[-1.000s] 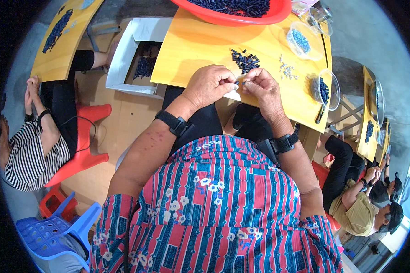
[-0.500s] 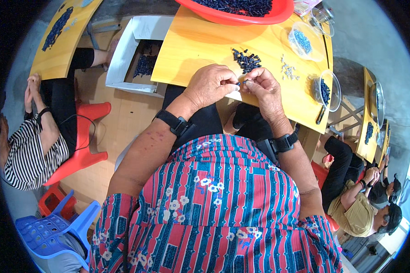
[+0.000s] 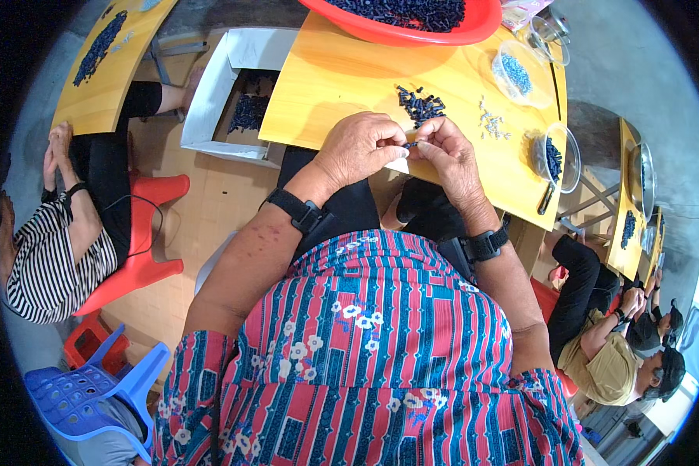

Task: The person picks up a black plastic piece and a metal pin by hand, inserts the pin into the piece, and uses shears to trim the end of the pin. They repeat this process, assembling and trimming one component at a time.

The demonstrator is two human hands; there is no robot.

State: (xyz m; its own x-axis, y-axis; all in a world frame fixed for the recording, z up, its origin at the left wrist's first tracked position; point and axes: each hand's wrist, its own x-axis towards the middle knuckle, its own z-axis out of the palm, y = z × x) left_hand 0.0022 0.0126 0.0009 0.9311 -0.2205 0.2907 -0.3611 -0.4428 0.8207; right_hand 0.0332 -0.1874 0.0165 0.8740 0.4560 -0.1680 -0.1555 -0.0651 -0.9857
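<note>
At the table's near edge, my left hand [image 3: 363, 145] pinches a small dark blue cylindrical piece [image 3: 409, 145] between thumb and forefinger. My right hand [image 3: 447, 152] closes its thumb and forefinger at the other end of it, so the fingertips nearly meet. Whether this is one piece or two set together is too small to tell. Just beyond my fingers lies a loose pile of short dark blue cylinders [image 3: 421, 104]. To its right, several tiny pale clear pieces [image 3: 492, 123] are scattered on the yellow table [image 3: 342, 74].
A red basin [image 3: 412, 36] of dark pieces stands at the back. On the right are a clear tub of light blue bits [image 3: 514, 74], a clear bowl of dark pieces [image 3: 554, 158] and a dark-handled tool [image 3: 547, 199]. Left stands a white box [image 3: 208, 101]. People sit either side.
The fingertips of my two hands have come together, closing the small gap between them at the dark blue piece. My arms have hardly moved.
</note>
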